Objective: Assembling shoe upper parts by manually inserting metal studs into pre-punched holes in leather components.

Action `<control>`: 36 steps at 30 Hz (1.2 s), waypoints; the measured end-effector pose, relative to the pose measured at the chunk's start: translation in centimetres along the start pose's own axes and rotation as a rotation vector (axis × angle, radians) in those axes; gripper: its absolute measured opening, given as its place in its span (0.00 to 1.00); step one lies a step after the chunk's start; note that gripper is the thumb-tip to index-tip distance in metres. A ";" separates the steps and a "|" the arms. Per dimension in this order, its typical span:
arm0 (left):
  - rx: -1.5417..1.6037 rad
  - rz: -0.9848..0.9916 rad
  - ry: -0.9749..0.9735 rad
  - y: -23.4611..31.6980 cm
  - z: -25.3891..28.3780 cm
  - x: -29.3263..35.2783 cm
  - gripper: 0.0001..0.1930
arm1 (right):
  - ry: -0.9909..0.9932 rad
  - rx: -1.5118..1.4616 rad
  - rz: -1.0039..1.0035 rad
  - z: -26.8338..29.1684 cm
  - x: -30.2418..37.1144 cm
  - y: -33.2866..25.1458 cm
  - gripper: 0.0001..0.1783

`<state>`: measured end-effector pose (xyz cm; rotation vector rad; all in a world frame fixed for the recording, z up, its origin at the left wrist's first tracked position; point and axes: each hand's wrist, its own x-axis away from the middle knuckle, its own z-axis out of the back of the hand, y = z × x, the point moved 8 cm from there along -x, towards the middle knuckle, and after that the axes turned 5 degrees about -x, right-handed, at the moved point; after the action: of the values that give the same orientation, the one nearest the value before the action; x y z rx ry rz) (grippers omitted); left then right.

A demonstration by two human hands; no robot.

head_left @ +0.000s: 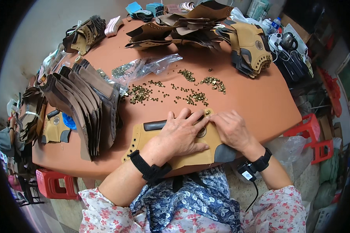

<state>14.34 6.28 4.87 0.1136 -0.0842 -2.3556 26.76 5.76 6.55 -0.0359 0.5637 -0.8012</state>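
A tan leather boot upper (190, 160) with a dark padded collar and dark grey toe patch lies flat at the table's near edge. My left hand (181, 134) rests on it palm down, fingers spread, holding it against the table. At the upper's far edge a small brass-coloured lace fitting (208, 112) shows. Just beside that fitting, my right hand (232, 129) is closed in a pinch; its fingertips hide whatever is between them. Black eyelet holes run along the upper's left end. Beyond my hands lie loose brass-coloured fittings (196, 97) in several small heaps.
A clear plastic bag (159, 64) of fittings lies behind the heaps. Brown uppers (83, 105) stand stacked at left, with more stacks (182, 29) at the back and tan ones (252, 48) at back right. Red stools (56, 184) flank the orange-brown table (260, 105).
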 end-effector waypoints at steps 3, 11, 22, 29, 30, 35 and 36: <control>-0.004 -0.008 -0.022 0.3 0.1 -0.2 0.42 | 0.161 -0.283 -0.189 0.1 1.5 2.1 0.12; -0.011 0.007 -0.076 0.1 -0.1 -0.3 0.44 | 0.206 -0.284 -0.192 0.4 1.4 1.8 0.11; 0.000 0.013 -0.085 0.1 -0.1 -0.2 0.42 | 0.070 -0.025 -0.067 -0.4 1.1 0.3 0.16; 0.028 0.001 -0.033 0.2 0.0 0.0 0.42 | -0.109 0.071 0.014 -0.5 0.1 0.1 0.12; 0.031 0.002 -0.026 0.2 0.1 0.1 0.42 | -0.140 0.088 0.013 -0.6 -0.1 0.2 0.11; 0.036 0.003 -0.018 0.2 0.4 -0.2 0.42 | -0.068 -0.006 -0.001 -0.1 -0.2 0.5 0.10; 0.035 0.008 -0.039 0.2 0.3 -0.1 0.42 | -0.044 -0.064 -0.046 -0.1 0.0 1.0 0.09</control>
<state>14.53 6.20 5.21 0.0850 -0.1450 -2.3492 27.43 6.51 6.25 -0.1251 0.5486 -0.8247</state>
